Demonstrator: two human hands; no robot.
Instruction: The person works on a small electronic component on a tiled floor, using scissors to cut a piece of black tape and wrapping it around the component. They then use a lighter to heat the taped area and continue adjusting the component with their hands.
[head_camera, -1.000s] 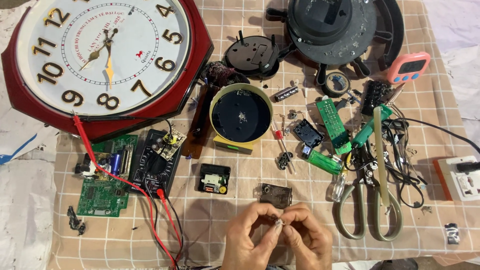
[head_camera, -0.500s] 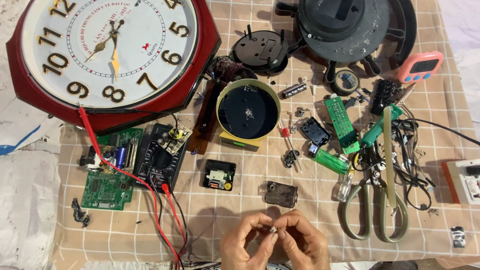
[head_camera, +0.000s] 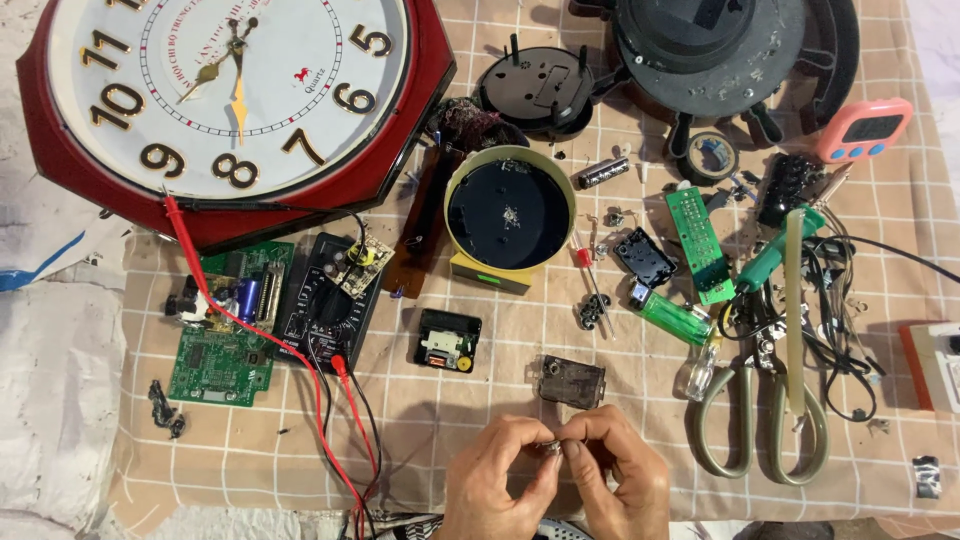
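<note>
1. A tiny metal part (head_camera: 553, 447) sits pinched between our two hands at the bottom edge of the view, too small to tell what it is.
2. The surface (head_camera: 450, 420) wears a beige checked cloth crowded with clock parts: a red wall clock (head_camera: 235, 100) at top left, a green circuit board (head_camera: 225, 325) and black multimeter (head_camera: 325, 305) below it, and a round yellow-rimmed casing (head_camera: 510, 210) in the middle.
3. Open cloth lies only along the near edge, left of our hands; scissors (head_camera: 760, 420) lie just right, and a small dark clear box (head_camera: 570, 380) just above.
4. Our left hand (head_camera: 495, 480) and right hand (head_camera: 620, 480) are together, fingertips closed on the part.
</note>
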